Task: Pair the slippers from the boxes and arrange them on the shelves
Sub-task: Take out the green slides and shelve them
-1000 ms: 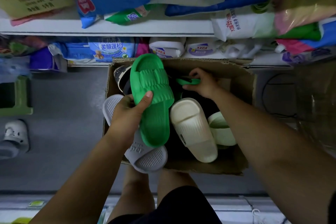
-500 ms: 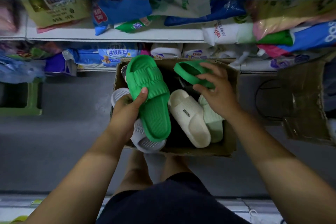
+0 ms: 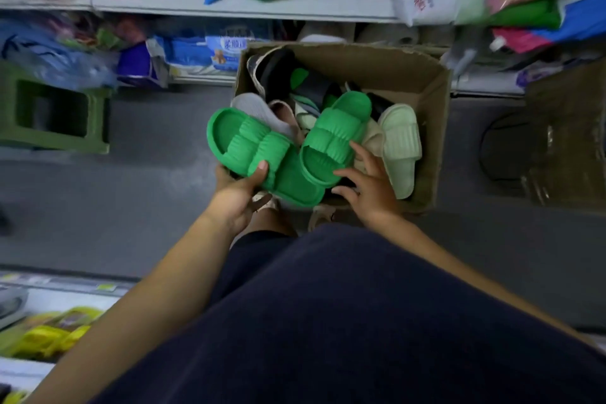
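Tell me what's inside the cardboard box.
In the cardboard box: a pale green slipper, a grey slipper and dark slippers. The held green slippers cover the middle; the bottom is hidden.

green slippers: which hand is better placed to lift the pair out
Left, probably: the left hand grips the first slipper, thumb on its strap, and the second slipper overlaps it. The right hand is open, only fingertips at the second.

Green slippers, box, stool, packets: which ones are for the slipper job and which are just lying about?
For the job: first green slipper, gripped by the left hand; second green slipper, touched by the right hand; cardboard box; pale green slipper inside.
Just lying about: green stool; blue packet; yellow packs.
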Tool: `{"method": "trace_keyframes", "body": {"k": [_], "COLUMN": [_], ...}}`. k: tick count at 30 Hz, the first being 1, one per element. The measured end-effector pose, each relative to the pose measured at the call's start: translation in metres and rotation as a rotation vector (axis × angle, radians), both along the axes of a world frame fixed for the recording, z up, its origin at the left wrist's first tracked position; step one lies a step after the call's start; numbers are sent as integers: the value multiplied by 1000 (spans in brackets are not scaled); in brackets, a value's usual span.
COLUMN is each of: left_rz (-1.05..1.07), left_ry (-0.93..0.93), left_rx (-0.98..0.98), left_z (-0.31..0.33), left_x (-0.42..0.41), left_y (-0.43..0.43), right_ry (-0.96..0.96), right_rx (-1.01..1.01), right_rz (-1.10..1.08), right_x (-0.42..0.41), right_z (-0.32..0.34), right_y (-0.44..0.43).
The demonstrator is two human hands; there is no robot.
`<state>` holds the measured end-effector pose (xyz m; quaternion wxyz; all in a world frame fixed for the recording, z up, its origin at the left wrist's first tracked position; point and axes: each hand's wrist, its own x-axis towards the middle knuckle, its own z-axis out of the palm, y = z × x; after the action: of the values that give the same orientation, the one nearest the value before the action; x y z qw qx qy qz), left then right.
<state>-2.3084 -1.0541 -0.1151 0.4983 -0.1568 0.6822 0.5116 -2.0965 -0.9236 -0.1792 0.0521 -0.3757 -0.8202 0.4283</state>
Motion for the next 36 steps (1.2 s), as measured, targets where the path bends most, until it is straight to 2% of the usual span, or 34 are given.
{"method": "trace_keyframes", "body": {"k": [4, 11, 19, 24, 28, 32, 36], "left_rz": [14, 93, 133, 89, -59, -74, -215], "left_ry": [-18, -1, -84, -151, -182, -153, 6], "left_rx": [12, 2, 300, 410, 372, 333, 255], "left_z": [-4, 5, 45, 67, 71, 73, 73], "left_x": [0, -16, -48, -65, -76, -105, -125], "left_y": [-5, -27, -32, -48, -65, -74, -79], "right_ry": [-52, 16, 91, 150, 369, 422, 440], "right_rx": [-120, -259, -644, -795, -1073, -1011, -1014], "right_rz": [-36, -312, -504, -699, -786, -844, -877], "right_x": [2, -10, -82, -106, -104, -83, -56], "right_z": [10, 49, 99, 119, 125, 129, 139], "right_y": [-5, -19, -42, -58, -82, -96, -105]}}
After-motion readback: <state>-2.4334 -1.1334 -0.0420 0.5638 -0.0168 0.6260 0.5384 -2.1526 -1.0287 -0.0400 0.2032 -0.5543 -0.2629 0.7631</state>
